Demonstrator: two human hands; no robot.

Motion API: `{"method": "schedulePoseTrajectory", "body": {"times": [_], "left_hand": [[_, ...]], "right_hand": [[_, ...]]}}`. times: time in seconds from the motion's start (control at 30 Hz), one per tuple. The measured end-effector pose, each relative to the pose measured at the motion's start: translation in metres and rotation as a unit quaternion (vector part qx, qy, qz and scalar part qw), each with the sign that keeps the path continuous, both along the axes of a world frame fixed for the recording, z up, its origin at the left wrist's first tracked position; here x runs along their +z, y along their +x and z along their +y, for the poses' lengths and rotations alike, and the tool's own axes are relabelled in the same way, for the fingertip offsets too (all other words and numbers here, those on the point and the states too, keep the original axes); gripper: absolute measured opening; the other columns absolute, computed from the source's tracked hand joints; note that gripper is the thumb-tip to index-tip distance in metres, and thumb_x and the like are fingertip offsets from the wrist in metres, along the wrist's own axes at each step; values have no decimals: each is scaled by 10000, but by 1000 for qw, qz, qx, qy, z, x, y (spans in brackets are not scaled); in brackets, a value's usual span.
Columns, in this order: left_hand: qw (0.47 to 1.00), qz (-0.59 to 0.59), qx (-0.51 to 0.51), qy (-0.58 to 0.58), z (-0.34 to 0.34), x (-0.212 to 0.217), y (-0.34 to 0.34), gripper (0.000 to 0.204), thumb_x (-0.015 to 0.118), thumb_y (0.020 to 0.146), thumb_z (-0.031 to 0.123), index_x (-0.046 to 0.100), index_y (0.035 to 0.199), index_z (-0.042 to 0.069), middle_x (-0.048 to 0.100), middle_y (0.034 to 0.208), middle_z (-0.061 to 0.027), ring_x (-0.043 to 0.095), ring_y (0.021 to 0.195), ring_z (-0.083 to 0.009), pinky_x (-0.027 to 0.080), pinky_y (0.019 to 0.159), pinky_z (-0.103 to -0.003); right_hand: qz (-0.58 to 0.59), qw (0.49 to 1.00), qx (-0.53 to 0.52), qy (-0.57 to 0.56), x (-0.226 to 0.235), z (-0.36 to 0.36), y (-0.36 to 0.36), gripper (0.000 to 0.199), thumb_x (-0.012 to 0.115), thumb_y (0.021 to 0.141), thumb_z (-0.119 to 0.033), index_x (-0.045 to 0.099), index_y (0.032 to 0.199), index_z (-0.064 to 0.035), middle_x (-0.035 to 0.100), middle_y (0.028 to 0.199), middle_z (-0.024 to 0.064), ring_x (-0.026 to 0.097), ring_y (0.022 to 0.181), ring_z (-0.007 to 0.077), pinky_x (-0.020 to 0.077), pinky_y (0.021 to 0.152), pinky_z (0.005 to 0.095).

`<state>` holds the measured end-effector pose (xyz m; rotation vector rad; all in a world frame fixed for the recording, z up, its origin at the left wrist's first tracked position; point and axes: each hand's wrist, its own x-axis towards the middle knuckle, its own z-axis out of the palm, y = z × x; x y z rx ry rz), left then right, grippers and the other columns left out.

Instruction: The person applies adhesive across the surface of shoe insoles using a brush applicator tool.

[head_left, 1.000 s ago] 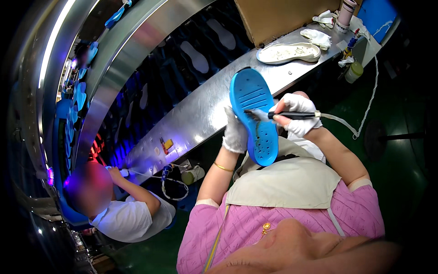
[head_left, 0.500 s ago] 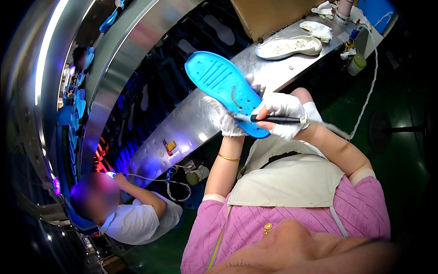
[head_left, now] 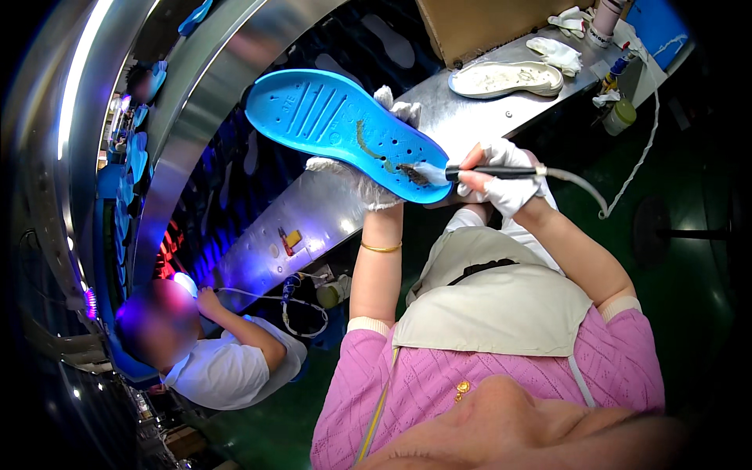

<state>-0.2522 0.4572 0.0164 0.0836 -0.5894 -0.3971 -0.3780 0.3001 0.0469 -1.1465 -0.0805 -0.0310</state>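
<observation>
A blue shoe sole (head_left: 313, 117) lies across my left hand (head_left: 360, 185), which wears a white glove and grips it by both edges from beneath. The sole has raised bars at its wide end and small holes towards the narrower end. In its fingerless white glove, my right hand (head_left: 505, 178) pinches a black-handled brush (head_left: 474, 171) fed by a pale tube (head_left: 583, 188). Its pale bristles touch the sole near the narrow end, beside a dark wet-looking smear. A thinner dark streak runs towards the middle of the sole.
A metal ledge (head_left: 313, 211) runs diagonally beyond my hands, bearing a white shoe (head_left: 505, 79), white gloves (head_left: 556, 55) and a cardboard box (head_left: 501, 27). Past it, a curved machine holds dark pieces. A co-worker in a white shirt (head_left: 235, 364) sits at left; a bottle (head_left: 620, 116) hangs at right.
The sole has moved left and turned flatter, its wide end swinging leftward. My right hand and the brush have risen slightly, and a dark smear now shows by the bristles.
</observation>
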Motion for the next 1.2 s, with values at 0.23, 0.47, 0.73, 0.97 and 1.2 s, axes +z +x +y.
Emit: {"method": "schedulePoseTrajectory", "body": {"times": [0.23, 0.47, 0.73, 0.97, 1.2], "left_hand": [[994, -50, 32, 93, 8, 10, 9, 1165, 465, 660, 884, 330, 1467, 54, 498, 1350, -289, 618, 1105, -409, 506, 964, -541], [947, -91, 20, 309, 13, 18, 19, 1268, 519, 577, 915, 330, 1459, 23, 512, 1343, -273, 606, 1137, -385, 532, 928, -523], [882, -88, -46, 460, 6, 44, 20, 1098, 609, 670, 811, 454, 1369, -21, 627, 1182, -210, 678, 986, -314, 588, 833, -427], [775, 33, -35, 630, 0, 47, 31, 690, 575, 895, 615, 581, 1254, 26, 667, 1059, -129, 656, 839, -198, 569, 754, -328], [752, 27, -63, 655, 3, 45, 37, 808, 560, 841, 712, 560, 1312, 56, 647, 1127, -157, 631, 940, -227, 537, 837, -342]], "right_hand": [[99, 976, 124, 149, 10, -9, 5, 188, 733, 854, -118, 593, 958, -49, 636, 919, 76, 599, 777, 111, 499, 658, 234], [6, 940, 141, -310, 17, -25, 16, 189, 709, 828, -28, 611, 988, -56, 636, 1010, 72, 627, 936, 171, 552, 866, 334], [68, 965, 156, -199, 15, -36, 32, 202, 761, 724, -52, 662, 899, -58, 656, 928, 29, 603, 852, 126, 503, 789, 288], [57, 893, 202, -398, 27, -28, 34, 164, 681, 777, 9, 642, 911, -75, 651, 1003, 36, 614, 959, 177, 490, 876, 305], [31, 885, 138, -444, 24, -28, 44, 134, 688, 801, -37, 645, 896, -121, 647, 997, 38, 604, 933, 165, 480, 846, 308]]}}
